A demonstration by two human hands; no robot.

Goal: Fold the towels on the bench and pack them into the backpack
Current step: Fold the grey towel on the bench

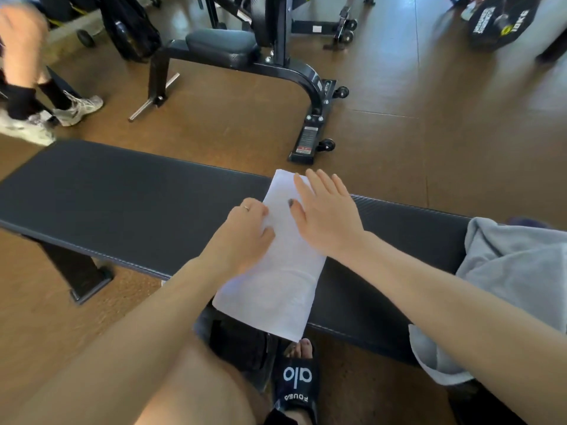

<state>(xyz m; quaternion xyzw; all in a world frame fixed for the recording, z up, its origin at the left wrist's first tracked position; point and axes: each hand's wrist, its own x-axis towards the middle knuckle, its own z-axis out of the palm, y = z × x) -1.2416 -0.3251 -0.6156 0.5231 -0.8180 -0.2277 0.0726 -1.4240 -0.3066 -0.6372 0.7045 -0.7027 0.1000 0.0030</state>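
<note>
A white towel [276,280], folded into a long strip, lies across the black padded bench [122,207], its near end hanging over the front edge. My left hand [245,234] rests on the strip's left edge with its fingers curled onto the cloth. My right hand [325,210] lies flat on the towel's far part, fingers straight and spread. A grey towel [515,265] sits crumpled on the bench at the right, draping over the front. A dark bag [242,348], possibly the backpack, sits on the floor under the bench, mostly hidden by my arm and the towel.
Another person's legs and sneakers [76,108] stand at the far left beyond the bench. A black gym machine [276,56] with wheels occupies the floor behind. A weight plate [500,23] lies at the top right. My sandalled foot [299,375] is below the bench.
</note>
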